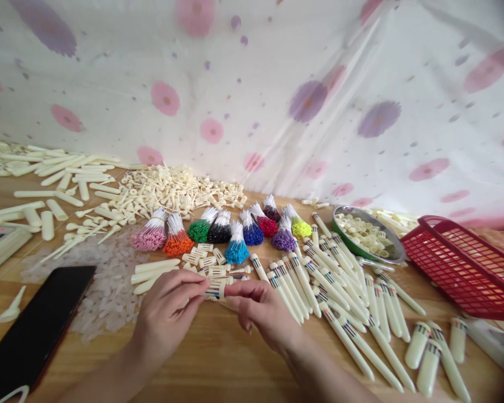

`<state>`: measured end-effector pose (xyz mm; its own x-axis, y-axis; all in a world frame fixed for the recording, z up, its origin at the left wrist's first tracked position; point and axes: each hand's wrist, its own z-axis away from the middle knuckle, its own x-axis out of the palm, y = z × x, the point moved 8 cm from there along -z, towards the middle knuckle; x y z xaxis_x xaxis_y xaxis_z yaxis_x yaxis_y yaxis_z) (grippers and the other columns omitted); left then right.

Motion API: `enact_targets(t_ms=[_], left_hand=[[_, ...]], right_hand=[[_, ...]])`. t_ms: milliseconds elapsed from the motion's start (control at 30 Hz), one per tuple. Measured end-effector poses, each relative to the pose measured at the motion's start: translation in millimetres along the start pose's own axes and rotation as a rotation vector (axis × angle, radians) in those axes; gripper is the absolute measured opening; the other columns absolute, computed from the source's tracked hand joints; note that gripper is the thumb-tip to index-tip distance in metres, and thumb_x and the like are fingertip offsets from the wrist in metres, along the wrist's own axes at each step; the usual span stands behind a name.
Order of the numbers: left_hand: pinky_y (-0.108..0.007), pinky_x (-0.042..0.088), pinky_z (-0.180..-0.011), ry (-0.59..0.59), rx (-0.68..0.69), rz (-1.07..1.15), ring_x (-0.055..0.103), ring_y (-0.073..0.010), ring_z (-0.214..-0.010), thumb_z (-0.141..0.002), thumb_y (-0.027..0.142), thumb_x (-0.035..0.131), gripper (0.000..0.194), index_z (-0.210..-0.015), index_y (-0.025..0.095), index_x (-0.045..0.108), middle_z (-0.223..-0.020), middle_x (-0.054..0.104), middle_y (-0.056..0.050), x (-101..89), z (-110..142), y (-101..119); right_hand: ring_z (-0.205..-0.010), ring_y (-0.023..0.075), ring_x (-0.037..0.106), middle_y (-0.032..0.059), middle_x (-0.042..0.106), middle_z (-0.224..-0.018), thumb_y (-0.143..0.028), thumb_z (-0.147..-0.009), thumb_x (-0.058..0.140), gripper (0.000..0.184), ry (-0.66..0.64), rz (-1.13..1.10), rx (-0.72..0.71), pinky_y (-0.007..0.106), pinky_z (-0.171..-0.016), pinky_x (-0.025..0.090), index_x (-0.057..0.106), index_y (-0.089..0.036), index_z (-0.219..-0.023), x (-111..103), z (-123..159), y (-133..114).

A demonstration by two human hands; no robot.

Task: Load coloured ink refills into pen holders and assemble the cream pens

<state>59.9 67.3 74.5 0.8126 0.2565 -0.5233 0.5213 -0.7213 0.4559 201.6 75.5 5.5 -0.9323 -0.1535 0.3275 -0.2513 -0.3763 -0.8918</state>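
Observation:
Between my two hands is a small cream slotted pen piece [216,290] with coloured strips showing in its slots. My left hand [168,305] pinches its left end with thumb and fingers. At the opposite end, my right hand [262,313] grips the piece, its lower fingers curled under. Fingers cover part of it. Just beyond lie loose slotted cream pieces [206,262] and a few plain cream pen barrels [155,271]. Bundles of white sticks with coloured ends, such as the light blue bundle [237,246] and the orange bundle [178,238], fan out behind them.
Many multicolour pens [340,280] lie to the right, near a metal-rimmed bowl [397,254] of cream rings and a red plastic basket [466,268]. On the left are a black phone [37,330], clear plastic bits [109,296] and heaped cream parts [163,187]. A flowered sheet [252,73] hangs behind.

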Motion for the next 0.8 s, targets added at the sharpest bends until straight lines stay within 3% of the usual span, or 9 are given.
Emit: enact_targets(t_ms=[167,333,400,500,533,600,800], left_hand=[[-0.028,0.052,-0.07,0.006,-0.05,-0.045,0.064,-0.0159,-0.076,-0.075,0.007,0.06,0.018,-0.085,0.021,0.064,-0.081,0.066,-0.002,2.2,0.7,-10.7],[-0.028,0.052,-0.071,0.008,-0.125,-0.027,0.063,-0.0161,-0.078,-0.076,0.01,0.059,0.012,-0.081,0.021,0.061,-0.081,0.064,-0.002,3.5,1.4,-18.2],[-0.027,0.052,-0.07,-0.003,-0.149,-0.004,0.063,-0.0157,-0.078,-0.077,0.01,0.059,0.011,-0.081,0.021,0.06,-0.082,0.064,-0.001,5.1,2.4,-20.0],[-0.026,0.052,-0.07,-0.008,-0.183,0.017,0.062,-0.0151,-0.078,-0.077,0.012,0.059,0.009,-0.08,0.02,0.058,-0.081,0.062,-0.001,7.1,5.2,-23.3],[-0.026,0.053,-0.07,-0.009,-0.193,0.028,0.062,-0.0151,-0.079,-0.078,0.012,0.059,0.008,-0.08,0.02,0.058,-0.082,0.062,-0.002,8.1,6.2,-24.7],[-0.027,0.053,-0.07,-0.016,-0.214,0.053,0.061,-0.0154,-0.08,-0.078,0.013,0.059,0.007,-0.081,0.02,0.057,-0.083,0.061,-0.002,10.9,8.3,-27.5],[-0.028,0.053,-0.071,-0.012,-0.222,0.073,0.061,-0.0162,-0.08,-0.077,0.016,0.059,0.007,-0.081,0.02,0.057,-0.082,0.061,-0.002,13.3,11.4,-31.3]], right_hand=[[-0.03,0.0019,0.026,-0.0091,0.039,-0.033,-0.034,-0.06,0.074,0.024,0.048,-0.095,0.051,0.018,-0.034,0.021,0.073,-0.014,-0.075,-1.4,-0.6,6.3],[-0.035,0.0047,0.033,-0.0064,0.044,-0.04,-0.042,-0.066,0.068,0.035,0.069,0.092,-0.032,0.019,-0.037,0.025,0.071,-0.014,-0.087,-7.8,-2.6,-4.3],[-0.04,0.0067,0.038,-0.0048,0.048,-0.048,-0.046,-0.071,0.062,0.038,0.15,0.269,-0.14,0.02,-0.04,0.029,0.068,-0.014,-0.091,-23.0,-7.2,-21.0],[-0.054,0.011,0.05,-0.0013,0.055,-0.064,-0.047,-0.084,0.045,0.035,0.411,0.803,-0.326,0.021,-0.049,0.037,0.057,-0.017,-0.096,-52.5,-17.5,-54.5],[-0.058,0.0122,0.053,-0.0007,0.057,-0.067,-0.046,-0.087,0.04,0.033,0.505,1.026,-0.329,0.022,-0.052,0.038,0.053,-0.018,-0.097,-60.2,-23.1,-61.9],[-0.063,0.0152,0.057,0.0009,0.06,-0.072,-0.045,-0.087,0.043,0.028,0.573,1.215,-0.295,0.024,-0.057,0.038,0.049,-0.018,-0.095,-69.7,-39.6,-67.1],[-0.074,0.0244,0.064,0.0081,0.066,-0.076,-0.034,-0.086,0.052,0.022,0.605,1.47,-0.154,0.028,-0.062,0.038,0.047,-0.016,-0.098,-68.3,-79.7,-65.8]])
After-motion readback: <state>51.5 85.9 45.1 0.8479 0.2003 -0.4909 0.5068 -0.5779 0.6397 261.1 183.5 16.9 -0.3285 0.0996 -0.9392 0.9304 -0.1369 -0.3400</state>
